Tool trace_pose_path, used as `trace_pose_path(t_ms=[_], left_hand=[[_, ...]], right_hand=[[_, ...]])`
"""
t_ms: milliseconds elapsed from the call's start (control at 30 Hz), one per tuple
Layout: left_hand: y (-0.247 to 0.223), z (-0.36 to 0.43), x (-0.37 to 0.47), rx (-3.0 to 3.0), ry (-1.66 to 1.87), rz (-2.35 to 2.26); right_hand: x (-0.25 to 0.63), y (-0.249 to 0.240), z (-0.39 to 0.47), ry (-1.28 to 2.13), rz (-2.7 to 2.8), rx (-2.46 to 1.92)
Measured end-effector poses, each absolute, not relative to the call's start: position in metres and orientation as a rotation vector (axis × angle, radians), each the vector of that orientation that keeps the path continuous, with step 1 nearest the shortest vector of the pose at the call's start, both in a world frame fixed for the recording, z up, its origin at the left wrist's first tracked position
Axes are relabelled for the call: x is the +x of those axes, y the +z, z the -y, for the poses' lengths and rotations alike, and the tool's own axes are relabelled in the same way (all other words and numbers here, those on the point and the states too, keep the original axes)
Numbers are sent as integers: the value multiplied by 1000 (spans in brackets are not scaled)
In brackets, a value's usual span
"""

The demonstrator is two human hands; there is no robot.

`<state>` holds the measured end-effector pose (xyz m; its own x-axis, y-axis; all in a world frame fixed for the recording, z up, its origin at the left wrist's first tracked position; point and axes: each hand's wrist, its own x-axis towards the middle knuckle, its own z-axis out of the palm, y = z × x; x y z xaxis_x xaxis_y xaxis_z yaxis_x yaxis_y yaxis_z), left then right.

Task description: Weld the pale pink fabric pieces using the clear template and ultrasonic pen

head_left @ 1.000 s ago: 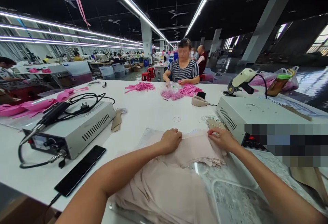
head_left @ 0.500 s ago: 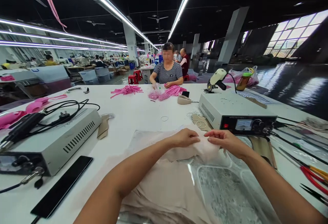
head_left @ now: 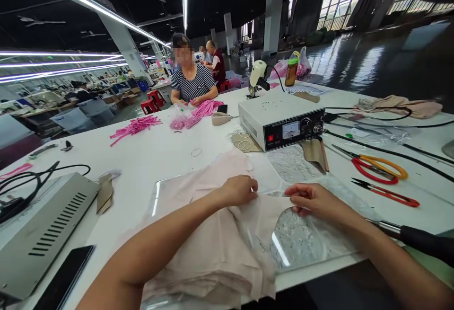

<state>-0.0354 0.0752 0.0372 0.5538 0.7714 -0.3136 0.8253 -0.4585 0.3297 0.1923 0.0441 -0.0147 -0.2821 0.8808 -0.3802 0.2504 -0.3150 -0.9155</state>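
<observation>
Thin pale pink fabric [head_left: 216,243] lies in loose layers over a clear sheet [head_left: 301,243] on the white table. My left hand [head_left: 241,190] is closed on the fabric near its middle, fingertips curled under and partly hidden. To the right, my right hand [head_left: 308,199] pinches a corner of the same fabric between thumb and fingers, so a short stretch runs between both hands. A black-handled tool with a metal tip [head_left: 400,230] lies beside my right forearm. Under the clear sheet a grey mottled surface shows.
A grey box with a dial [head_left: 283,120] stands behind my right hand. Scissors [head_left: 372,163] and red thread snips [head_left: 386,192] lie right. Another box [head_left: 53,234] and a phone [head_left: 65,277] are left. Across the table a person [head_left: 193,80] handles pink strips [head_left: 204,109].
My view has turned right and tilted down. My hands have drawn the fabric nearer, and my right hand now holds its corner out to the right.
</observation>
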Motion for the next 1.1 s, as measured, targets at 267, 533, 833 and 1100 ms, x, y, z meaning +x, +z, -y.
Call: trace_pose_path(t_ms=[267, 533, 833, 1100], left_hand=[[25, -58, -9, 2444, 60, -1158], [13, -54, 10, 2357, -16, -1224], [11, -52, 12, 2310, -12, -1259], [9, -54, 6, 2140, 162, -1234]], right_hand=[[196, -19, -43, 1435, 1543, -1509], [204, -24, -33, 1133, 1687, -1497], [205, -28, 14, 1051, 1471, -1702], [177, -32, 8, 1692, 1058, -1586]])
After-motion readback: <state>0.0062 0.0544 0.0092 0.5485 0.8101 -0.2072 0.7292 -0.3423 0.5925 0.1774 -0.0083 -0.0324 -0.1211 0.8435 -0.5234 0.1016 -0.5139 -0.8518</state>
